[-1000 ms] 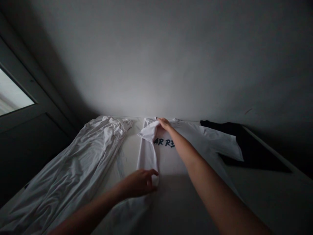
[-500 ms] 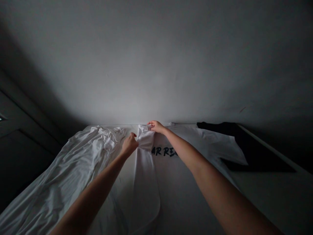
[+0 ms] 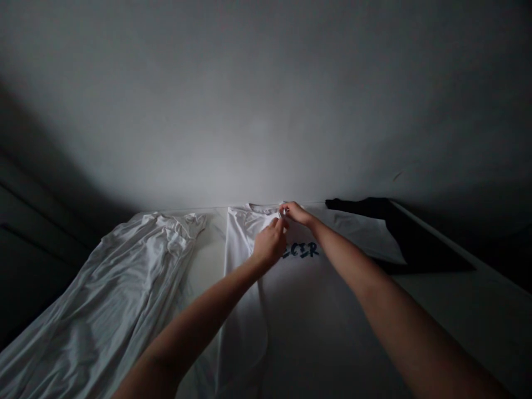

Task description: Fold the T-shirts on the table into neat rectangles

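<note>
A white T-shirt [image 3: 316, 310] with dark brush-style lettering lies spread out, its collar toward the wall. Its left edge is folded inward as a long strip [image 3: 243, 327]. My left hand [image 3: 271, 241] is closed over the upper chest, just left of the visible letters, pinching the shirt's cloth. Close beside it, at the collar, my right hand [image 3: 295, 213] has its thumb and fingers pinched on the fabric. The fingertips nearly meet, and part of the lettering is hidden behind my left hand.
A rumpled white garment [image 3: 120, 288] lies along the left side of the pale surface [image 3: 205, 249]. Under the shirt's right sleeve is a black cloth [image 3: 419, 244]. A grey wall [image 3: 257, 111] rises directly behind, and dark panelling [image 3: 33, 238] stands at far left.
Both hands have moved right, the left one across onto the shirt's chest beside the right. The raised sleeve cloth now lies lower near the collar, and different letters show.
</note>
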`<state>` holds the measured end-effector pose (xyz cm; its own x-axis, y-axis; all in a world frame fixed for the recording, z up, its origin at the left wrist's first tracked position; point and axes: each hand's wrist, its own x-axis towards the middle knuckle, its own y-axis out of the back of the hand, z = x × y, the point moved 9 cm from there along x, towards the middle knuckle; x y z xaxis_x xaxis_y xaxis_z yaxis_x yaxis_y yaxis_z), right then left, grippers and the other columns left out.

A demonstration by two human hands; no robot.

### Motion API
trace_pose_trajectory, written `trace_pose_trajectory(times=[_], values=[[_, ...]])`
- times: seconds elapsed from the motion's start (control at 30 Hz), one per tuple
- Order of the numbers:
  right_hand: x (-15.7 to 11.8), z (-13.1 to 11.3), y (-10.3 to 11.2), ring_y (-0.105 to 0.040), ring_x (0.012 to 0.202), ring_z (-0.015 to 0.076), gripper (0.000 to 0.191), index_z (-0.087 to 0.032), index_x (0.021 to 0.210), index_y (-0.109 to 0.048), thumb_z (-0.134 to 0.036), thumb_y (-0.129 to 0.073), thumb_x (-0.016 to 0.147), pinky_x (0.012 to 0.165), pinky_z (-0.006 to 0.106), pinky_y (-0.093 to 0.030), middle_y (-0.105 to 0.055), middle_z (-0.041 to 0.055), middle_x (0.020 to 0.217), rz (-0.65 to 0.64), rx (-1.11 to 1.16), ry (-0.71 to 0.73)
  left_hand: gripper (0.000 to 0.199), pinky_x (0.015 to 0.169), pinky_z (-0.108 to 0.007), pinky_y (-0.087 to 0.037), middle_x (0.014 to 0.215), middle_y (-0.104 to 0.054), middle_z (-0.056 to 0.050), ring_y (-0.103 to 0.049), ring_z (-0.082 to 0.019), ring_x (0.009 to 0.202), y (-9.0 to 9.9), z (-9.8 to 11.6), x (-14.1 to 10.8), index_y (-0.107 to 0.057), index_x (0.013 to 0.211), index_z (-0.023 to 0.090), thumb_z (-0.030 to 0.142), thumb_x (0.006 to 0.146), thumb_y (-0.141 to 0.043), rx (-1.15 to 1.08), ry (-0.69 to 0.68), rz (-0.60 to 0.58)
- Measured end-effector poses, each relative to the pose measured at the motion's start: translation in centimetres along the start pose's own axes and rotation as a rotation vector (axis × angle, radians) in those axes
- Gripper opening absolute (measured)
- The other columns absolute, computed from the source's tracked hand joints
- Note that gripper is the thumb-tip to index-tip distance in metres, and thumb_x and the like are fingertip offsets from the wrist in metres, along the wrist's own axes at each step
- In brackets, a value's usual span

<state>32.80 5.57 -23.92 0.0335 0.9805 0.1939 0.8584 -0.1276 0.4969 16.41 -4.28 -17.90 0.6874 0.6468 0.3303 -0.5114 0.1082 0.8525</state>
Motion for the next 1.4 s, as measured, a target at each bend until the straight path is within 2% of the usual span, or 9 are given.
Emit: trace_pose_trajectory(times=[0.17,0.33,0.47,0.6,0.7,0.8,1.0,1.13,1.4], values=[[-1.9,0.5,1.6,-0.062,0.076,0.0182,0.021,-0.019,0.05,-0.063,-0.005,-0.055,0.063,0.083,0.028,-0.048,-0.067,0.003,0.065,0.048,-0.242,-0.06,0.03,0.072,-0.028,-0.053,0.11,-0.069,-0.009,-0.067,-0.017,0.084,-4.9,0.8,-1.3,-0.062,0.114,0.018,0.011,0.088,-0.047,-0.05,-0.081,-0.218],[-2.9,1.4,2.2,-0.066,0.094,0.0227,0.018,-0.017,0.074,-0.07,-0.007,-0.056,0.075,0.089,0.031,-0.047,-0.073,0.0096,0.091,0.236,-0.392,-0.219,0.021,0.071,-0.026,-0.054,0.105,-0.07,-0.007,-0.067,-0.014,0.081,-3.6,-2.0,-1.4,-0.064,0.104,0.02,0.014,0.086,-0.054,-0.214,-0.13,-0.214],[-4.2,2.0,1.6,-0.066,0.105,0.0281,0.026,-0.015,0.108,-0.065,-0.027,-0.065,0.085,0.086,0.034,-0.049,-0.07,0.0167,0.112,0.393,-0.478,-0.384,0.025,0.079,-0.03,-0.054,0.11,-0.069,-0.008,-0.068,-0.018,0.091,0.4,-8.5,1.5,-0.065,0.108,0.021,0.013,0.091,-0.047,-0.032,-0.016,-0.073],[-5.7,1.9,1.6,-0.066,0.107,0.03,0.039,-0.013,0.116,-0.06,-0.033,-0.07,0.084,0.085,0.034,-0.05,-0.068,0.0214,0.115,0.523,-0.561,-0.455,0.031,0.088,-0.032,-0.051,0.115,-0.066,-0.01,-0.066,-0.02,0.1,3.8,-17.1,4.9,-0.064,0.114,0.021,0.012,0.092,-0.045,0.167,0.188,0.056],[-6.5,2.4,2.4,-0.067,0.104,0.0288,0.031,-0.014,0.109,-0.062,-0.032,-0.07,0.084,0.084,0.034,-0.05,-0.071,0.018,0.108,0.575,-0.546,-0.481,0.032,0.091,-0.033,-0.05,0.11,-0.066,-0.01,-0.066,-0.021,0.1,3.9,-21.8,6.6,-0.064,0.116,0.021,0.012,0.089,-0.049,0.185,0.258,0.059],[-6.9,3.3,3.0,-0.069,0.098,0.0261,0.024,-0.017,0.099,-0.066,-0.036,-0.069,0.085,0.082,0.032,-0.051,-0.074,0.0118,0.098,0.562,-0.51,-0.515,0.028,0.097,-0.036,-0.047,0.098,-0.069,-0.008,-0.065,-0.022,0.1,3.0,-24.2,7.5,-0.067,0.11,0.022,0.014,0.088,-0.05,0.146,0.263,0.058],[-6.8,3.5,2.5,-0.07,0.091,0.0255,0.026,-0.02,0.086,-0.07,-0.046,-0.071,0.08,0.077,0.032,-0.051,-0.074,0.0087,0.093,0.523,-0.54,-0.478,0.02,0.099,-0.039,-0.046,0.091,-0.07,-0.006,-0.064,-0.023,0.099,1.8,-26.5,8.3,-0.071,0.097,0.023,0.019,0.086,-0.055,0.05,0.27,0.059],[-7.0,3.6,2.1,-0.07,0.087,0.0233,0.017,-0.022,0.084,-0.071,-0.039,-0.069,0.082,0.074,0.03,-0.05,-0.074,0.0068,0.092,0.536,-0.561,-0.488,0.016,0.099,-0.037,-0.047,0.096,-0.068,-0.007,-0.063,-0.022,0.097,1.5,-27.2,8.5,-0.07,0.093,0.021,0.021,0.085,-0.057,-0.006,0.266,0.108],[-7.3,2.8,2.0,-0.068,0.085,0.0209,0.014,-0.023,0.099,-0.065,-0.032,-0.059,0.09,0.071,0.028,-0.047,-0.075,0.0056,0.096,0.628,-0.519,-0.385,0.017,0.092,-0.03,-0.049,0.112,-0.065,-0.008,-0.062,-0.017,0.096,2.0,-25.2,9.1,-0.065,0.097,0.019,0.022,0.089,-0.049,-0.107,0.19,0.231]])
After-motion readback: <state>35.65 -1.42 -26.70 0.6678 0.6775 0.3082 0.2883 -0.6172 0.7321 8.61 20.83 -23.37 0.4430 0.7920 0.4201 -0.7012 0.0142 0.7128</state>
